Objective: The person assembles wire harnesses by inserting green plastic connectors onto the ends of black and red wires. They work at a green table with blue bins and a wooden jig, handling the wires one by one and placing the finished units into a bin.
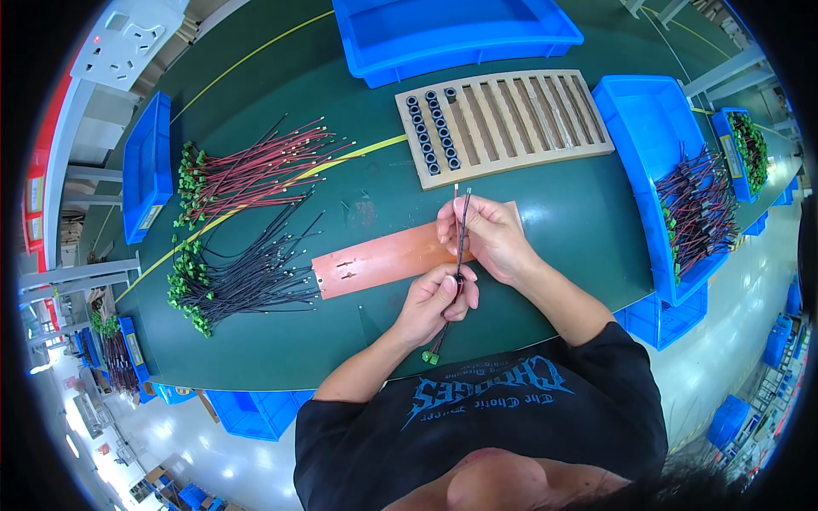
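Both of my hands hold a thin pair of red and black wires (461,232) upright over the green table. My right hand (487,236) pinches the wires near their bare upper tips. Lower down, my left hand (439,298) grips them, and a small green connector (430,357) hangs from the wires below that hand. An orange flat plate (375,258) lies on the table under my hands. Behind it, a slotted wooden rack (511,119) carries two rows of small black rings (431,132) at its left end.
Red wires with green connectors (247,170) and black ones (239,277) lie in bundles at left. A blue bin (660,145) at right holds finished red-black wire pairs (694,209). More blue trays stand at the back (452,34) and far left (146,166).
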The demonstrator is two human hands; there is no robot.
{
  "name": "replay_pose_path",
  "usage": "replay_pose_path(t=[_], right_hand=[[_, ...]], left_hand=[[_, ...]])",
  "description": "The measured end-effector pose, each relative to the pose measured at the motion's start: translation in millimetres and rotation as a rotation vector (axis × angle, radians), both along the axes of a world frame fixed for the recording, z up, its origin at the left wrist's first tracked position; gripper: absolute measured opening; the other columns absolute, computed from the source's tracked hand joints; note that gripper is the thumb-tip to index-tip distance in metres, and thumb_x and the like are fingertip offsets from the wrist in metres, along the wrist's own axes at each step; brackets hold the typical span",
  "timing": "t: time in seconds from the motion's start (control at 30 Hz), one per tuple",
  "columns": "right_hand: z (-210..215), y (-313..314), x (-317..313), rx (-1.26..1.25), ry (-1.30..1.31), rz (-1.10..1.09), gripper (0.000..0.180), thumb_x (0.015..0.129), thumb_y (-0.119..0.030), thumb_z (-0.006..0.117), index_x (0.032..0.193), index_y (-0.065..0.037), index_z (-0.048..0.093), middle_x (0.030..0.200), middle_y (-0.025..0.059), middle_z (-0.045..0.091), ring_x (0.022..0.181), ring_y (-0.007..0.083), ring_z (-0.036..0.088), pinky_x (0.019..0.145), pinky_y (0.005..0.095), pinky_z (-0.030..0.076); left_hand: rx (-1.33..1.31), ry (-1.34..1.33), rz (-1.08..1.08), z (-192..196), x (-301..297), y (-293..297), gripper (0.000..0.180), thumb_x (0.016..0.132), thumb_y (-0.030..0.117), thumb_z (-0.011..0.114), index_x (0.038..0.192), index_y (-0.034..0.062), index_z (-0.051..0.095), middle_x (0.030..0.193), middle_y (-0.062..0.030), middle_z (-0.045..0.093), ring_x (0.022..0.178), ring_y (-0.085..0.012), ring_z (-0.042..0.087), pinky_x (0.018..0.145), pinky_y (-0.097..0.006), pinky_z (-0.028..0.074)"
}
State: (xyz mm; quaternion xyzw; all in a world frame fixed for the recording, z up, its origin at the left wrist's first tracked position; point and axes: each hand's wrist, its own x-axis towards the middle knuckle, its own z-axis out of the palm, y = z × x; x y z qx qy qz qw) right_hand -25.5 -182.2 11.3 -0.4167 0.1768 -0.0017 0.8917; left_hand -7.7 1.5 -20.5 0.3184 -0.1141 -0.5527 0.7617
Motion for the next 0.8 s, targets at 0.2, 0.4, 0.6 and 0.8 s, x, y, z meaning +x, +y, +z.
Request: replay_pose_path(t=[0.2,0.4,0.6,0.8], right_hand=[[-1,-8,-4,0.22,-0.123,0.064,0.029,0.108,-0.031,0.053,0.099,-0.005,0.062,0.091,0.0061,0.063,0.077,0.0135,0.058,0.064,0.0251,0.044],[2,6,-1,0.213,-0.105,-0.093,0.027,0.108,-0.028,0.053,0.093,-0.007,0.058,0.086,0.005,0.057,0.075,0.0136,0.051,0.062,0.0268,0.041],[14,12,1,0.322,-0.185,-0.102,0.027,0.109,-0.026,0.051,0.09,-0.007,0.056,0.074,0.0007,0.049,0.066,0.0119,0.047,0.063,0.0289,0.042],[22,6,1,0.462,-0.157,-0.042,0.032,0.104,-0.018,0.048,0.073,-0.011,0.042,0.061,-0.0023,0.035,0.051,0.0084,0.029,0.049,0.0279,0.028]], left_hand=[[-0.012,0.052,-0.057,3,8,2,0.031,0.107,0.039,0.053,0.114,0.0087,0.051,0.079,-0.0003,0.04,0.06,-0.0083,0.03,0.052,-0.025,0.023],[0.086,-0.293,0.071,5,1,2,0.027,0.11,0.037,0.046,0.105,0.0104,0.046,0.083,-0.0014,0.041,0.057,-0.0074,0.03,0.049,-0.024,0.022],[0.177,-0.301,0.08,17,4,-3,0.027,0.112,0.032,0.04,0.101,0.0076,0.044,0.078,-0.0016,0.041,0.055,-0.007,0.03,0.048,-0.024,0.024],[0.162,-0.391,0.144,14,-3,-3,0.027,0.112,0.029,0.04,0.098,0.007,0.043,0.072,0.0003,0.036,0.053,-0.0067,0.027,0.047,-0.026,0.022]])
